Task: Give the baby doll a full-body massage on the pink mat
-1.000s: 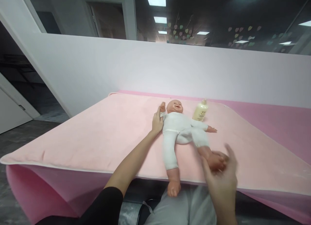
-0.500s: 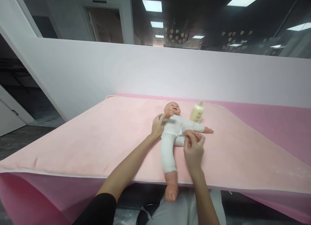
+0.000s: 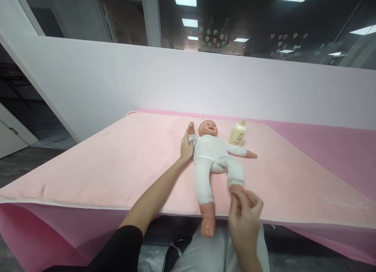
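A baby doll (image 3: 210, 146) in a white cloth suit lies on its back on the pink padded table cover (image 3: 132, 166), its head toward the wall. My left hand (image 3: 187, 146) is closed around the doll's arm on the left, whose small hand points up past my fingers. Near the table's front edge, my right hand (image 3: 245, 209) grips the foot of the leg on the right. That leg is bent outward slightly, while the other lies straight with its foot (image 3: 208, 227) over the edge.
A pale yellow pump bottle (image 3: 237, 133) stands beyond the doll's outstretched arm. Behind the table rises a white partition (image 3: 188, 80) with dark glass above it. My legs (image 3: 202, 252) are under the front edge.
My right hand has drawn the doll's folded leg down toward me, stretching it out. My left hand has moved the doll's arm from across its chest up and outward beside the head.
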`<state>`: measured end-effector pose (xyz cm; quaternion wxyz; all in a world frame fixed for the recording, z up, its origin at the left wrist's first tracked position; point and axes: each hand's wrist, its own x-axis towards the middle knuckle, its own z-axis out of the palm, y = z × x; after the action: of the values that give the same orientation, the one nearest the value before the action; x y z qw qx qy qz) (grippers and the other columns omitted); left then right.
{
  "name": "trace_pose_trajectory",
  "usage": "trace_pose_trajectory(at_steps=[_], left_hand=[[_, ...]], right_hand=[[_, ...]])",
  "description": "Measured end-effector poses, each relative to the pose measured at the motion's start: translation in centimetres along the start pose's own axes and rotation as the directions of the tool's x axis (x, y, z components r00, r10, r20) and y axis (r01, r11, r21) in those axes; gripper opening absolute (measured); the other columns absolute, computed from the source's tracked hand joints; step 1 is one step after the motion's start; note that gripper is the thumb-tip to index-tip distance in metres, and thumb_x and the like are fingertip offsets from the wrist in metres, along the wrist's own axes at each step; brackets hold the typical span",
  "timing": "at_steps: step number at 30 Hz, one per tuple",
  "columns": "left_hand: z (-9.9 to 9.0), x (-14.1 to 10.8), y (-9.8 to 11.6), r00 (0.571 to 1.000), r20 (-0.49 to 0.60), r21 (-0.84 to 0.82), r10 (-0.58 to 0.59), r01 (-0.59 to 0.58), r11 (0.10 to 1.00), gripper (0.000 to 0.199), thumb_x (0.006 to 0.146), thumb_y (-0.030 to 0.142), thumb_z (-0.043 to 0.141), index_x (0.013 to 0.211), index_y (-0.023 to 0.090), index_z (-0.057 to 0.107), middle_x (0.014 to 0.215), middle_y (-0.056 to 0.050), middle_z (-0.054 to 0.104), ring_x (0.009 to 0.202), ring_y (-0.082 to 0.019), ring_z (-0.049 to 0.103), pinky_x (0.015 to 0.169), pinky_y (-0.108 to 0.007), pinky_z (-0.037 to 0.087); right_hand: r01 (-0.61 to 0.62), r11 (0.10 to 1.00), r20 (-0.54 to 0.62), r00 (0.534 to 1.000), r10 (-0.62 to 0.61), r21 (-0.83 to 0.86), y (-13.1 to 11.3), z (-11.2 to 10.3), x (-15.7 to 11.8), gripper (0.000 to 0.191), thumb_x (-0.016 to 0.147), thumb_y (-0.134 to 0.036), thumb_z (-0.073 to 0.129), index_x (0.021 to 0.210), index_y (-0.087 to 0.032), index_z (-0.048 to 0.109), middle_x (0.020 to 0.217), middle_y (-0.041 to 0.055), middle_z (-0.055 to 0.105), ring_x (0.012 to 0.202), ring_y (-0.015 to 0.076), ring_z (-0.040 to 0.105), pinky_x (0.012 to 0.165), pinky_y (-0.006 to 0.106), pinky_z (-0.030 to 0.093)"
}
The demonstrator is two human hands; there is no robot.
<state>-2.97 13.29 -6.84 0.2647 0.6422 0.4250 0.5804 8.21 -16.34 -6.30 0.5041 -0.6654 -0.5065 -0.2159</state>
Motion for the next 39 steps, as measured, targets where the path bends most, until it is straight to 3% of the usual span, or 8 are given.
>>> trace_pose_trajectory(at_steps=[6, 12, 16, 21, 25, 28, 33, 39], left_hand=[[0.0, 0.4, -0.6, 0.902, -0.245, -0.223, -0.354, 0.303, 0.927, 0.07, 0.088, 0.026, 0.047, 0.151, 0.022, 0.017, 0.145, -0.01, 0.047, 0.128, -0.02, 0.052, 0.107, -0.033, 0.044], [0.4, -0.7, 0.5, 0.997, -0.07, -0.076, 0.043, -0.048, 0.996, 0.064, 0.084, 0.018, 0.047, 0.147, 0.023, 0.036, 0.142, -0.008, 0.051, 0.127, -0.02, 0.05, 0.109, -0.036, 0.041], [0.3, -1.3, 1.7, 0.917, 0.274, 0.108, 0.291, -0.33, 0.938, 0.057, 0.077, 0.006, 0.042, 0.127, 0.025, 0.062, 0.129, -0.006, 0.061, 0.121, -0.021, 0.052, 0.109, -0.041, 0.038], [-0.1, -1.5, 2.3, 0.911, 0.31, 0.186, 0.273, -0.339, 0.922, 0.054, 0.082, 0.009, 0.041, 0.13, 0.026, 0.06, 0.127, -0.006, 0.061, 0.119, -0.021, 0.053, 0.108, -0.041, 0.039], [0.1, -1.0, 1.6, 0.968, 0.175, 0.088, 0.181, -0.199, 0.976, 0.051, 0.085, 0.014, 0.043, 0.134, 0.024, 0.054, 0.129, -0.007, 0.06, 0.121, -0.022, 0.054, 0.107, -0.041, 0.041], [0.4, -0.4, 0.5, 1.0, 0.015, -0.098, -0.025, 0.027, 0.995, 0.051, 0.085, 0.018, 0.047, 0.135, 0.022, 0.05, 0.132, -0.007, 0.059, 0.119, -0.021, 0.056, 0.104, -0.037, 0.045], [0.5, 0.3, -0.7, 0.899, -0.215, -0.281, -0.381, 0.317, 0.906, 0.052, 0.088, 0.022, 0.045, 0.14, 0.019, 0.04, 0.133, -0.01, 0.057, 0.116, -0.019, 0.059, 0.1, -0.033, 0.048], [0.3, -0.7, 0.6, 1.0, -0.009, -0.091, 0.016, -0.017, 0.996, 0.046, 0.084, 0.015, 0.047, 0.128, 0.02, 0.059, 0.128, -0.008, 0.061, 0.118, -0.02, 0.056, 0.104, -0.036, 0.045]], right_hand=[[-0.045, 0.996, 0.019, 0.999, 0.043, 0.072, 0.3, -2.5, -2.1, 0.02, 0.091, -0.027, 0.054, 0.098, -0.015, 0.068, 0.106, 0.0128, 0.049, 0.095, 0.0166, 0.058, 0.067, 0.023, 0.051], [0.009, 0.964, -0.073, 0.997, 0.01, 0.267, -1.8, -0.6, 4.8, 0.017, 0.089, -0.027, 0.056, 0.097, -0.018, 0.068, 0.105, 0.0109, 0.048, 0.106, 0.0194, 0.055, 0.084, 0.031, 0.051], [-0.168, 0.934, 0.227, 0.969, 0.098, 0.316, -0.7, 5.6, 8.8, 0.026, 0.089, -0.031, 0.046, 0.097, -0.018, 0.067, 0.108, 0.0123, 0.044, 0.113, 0.0233, 0.051, 0.095, 0.041, 0.048], [-0.324, 0.9, 0.266, 0.931, 0.248, 0.293, 1.0, 7.4, 9.8, 0.034, 0.086, -0.034, 0.044, 0.107, -0.016, 0.064, 0.108, 0.0133, 0.041, 0.112, 0.0259, 0.048, 0.097, 0.047, 0.046], [-0.299, 0.907, 0.184, 0.95, 0.253, 0.296, 0.6, 2.7, 5.8, 0.036, 0.089, -0.042, 0.048, 0.11, -0.018, 0.064, 0.105, 0.0117, 0.044, 0.1, 0.0218, 0.053, 0.082, 0.038, 0.053], [-0.282, 0.926, -0.047, 0.952, 0.303, 0.251, 0.0, 0.3, 0.3, 0.035, 0.09, -0.042, 0.05, 0.109, -0.016, 0.062, 0.102, 0.0115, 0.044, 0.091, 0.0183, 0.055, 0.07, 0.029, 0.052], [-0.209, 0.958, -0.18, 0.953, 0.244, 0.196, -0.9, -0.2, -4.4, 0.031, 0.091, -0.038, 0.052, 0.109, -0.015, 0.062, 0.104, 0.0137, 0.045, 0.087, 0.0184, 0.056, 0.063, 0.029, 0.052], [-0.103, 0.961, -0.094, 0.987, 0.13, 0.255, -0.4, 2.4, 4.5, 0.024, 0.09, -0.031, 0.051, 0.1, -0.015, 0.067, 0.107, 0.0138, 0.046, 0.107, 0.0223, 0.055, 0.086, 0.037, 0.052]])
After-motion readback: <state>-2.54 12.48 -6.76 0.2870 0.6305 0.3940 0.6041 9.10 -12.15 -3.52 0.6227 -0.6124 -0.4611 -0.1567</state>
